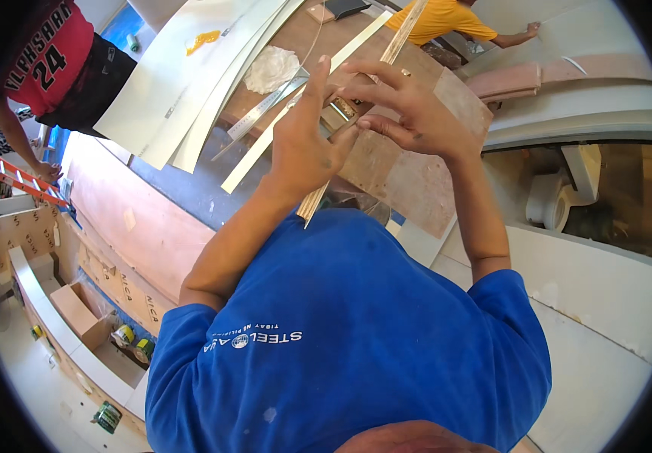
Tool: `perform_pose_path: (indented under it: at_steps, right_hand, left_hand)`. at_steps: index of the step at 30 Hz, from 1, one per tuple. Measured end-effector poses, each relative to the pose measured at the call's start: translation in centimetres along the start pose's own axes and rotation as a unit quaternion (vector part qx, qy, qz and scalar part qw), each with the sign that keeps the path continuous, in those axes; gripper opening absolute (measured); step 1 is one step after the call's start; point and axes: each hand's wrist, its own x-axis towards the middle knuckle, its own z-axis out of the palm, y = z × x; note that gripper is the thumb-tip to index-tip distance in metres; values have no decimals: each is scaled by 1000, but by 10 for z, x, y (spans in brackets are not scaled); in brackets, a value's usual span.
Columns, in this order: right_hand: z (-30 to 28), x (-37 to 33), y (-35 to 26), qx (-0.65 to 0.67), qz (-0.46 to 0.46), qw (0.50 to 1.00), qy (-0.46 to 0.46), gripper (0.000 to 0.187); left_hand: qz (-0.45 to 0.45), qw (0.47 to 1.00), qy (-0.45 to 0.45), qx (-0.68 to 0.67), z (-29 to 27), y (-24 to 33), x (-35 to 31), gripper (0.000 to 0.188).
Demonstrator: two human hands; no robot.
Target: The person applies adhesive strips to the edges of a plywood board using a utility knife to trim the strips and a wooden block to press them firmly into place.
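My left hand (307,143) is raised over the work table, its index finger stretched up and its thumb pointing toward the right hand. Facing it, my right hand (416,113) has its fingers spread and reaching left. The two thumbs come close together. Between and below the hands runs a narrow plywood strip (312,204), its middle partly covered by them. A small block-like piece with a yellowish part (342,108) shows in the gap; I cannot make out its kind. Left of my left hand lie a long cream strip (246,167) and a metal ruler (254,115).
White sheets (163,98) overlap on the table (386,162) at the left, beside a crumpled white cloth or bag (271,69). A person in red (54,53) stands far left, near an orange ladder (27,181). Another in yellow (446,19) works at the far right, by curved panels (507,81).
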Motion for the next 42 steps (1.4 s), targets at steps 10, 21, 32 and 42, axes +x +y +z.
perform_pose_path:
  at_steps: [10, 21, 32, 42]
  right_hand:
    - [-27, 16, -24, -309, -146, 933, -113, 16]
    - [-33, -11, 15, 438, -64, 891, 95, 19]
    - [-33, -45, -23, -23, -36, 993, 106, 8]
    - [-14, -15, -15, -265, -83, 960, -16, 13]
  left_hand:
    - [75, 995, -19, 61, 6, 6, 0, 109]
    - [67, 994, -51, 62, 6, 14, -14, 112]
    - [102, 991, -74, 45, 8, 12, -4, 113]
    - [119, 987, -99, 53, 4, -2, 6, 110]
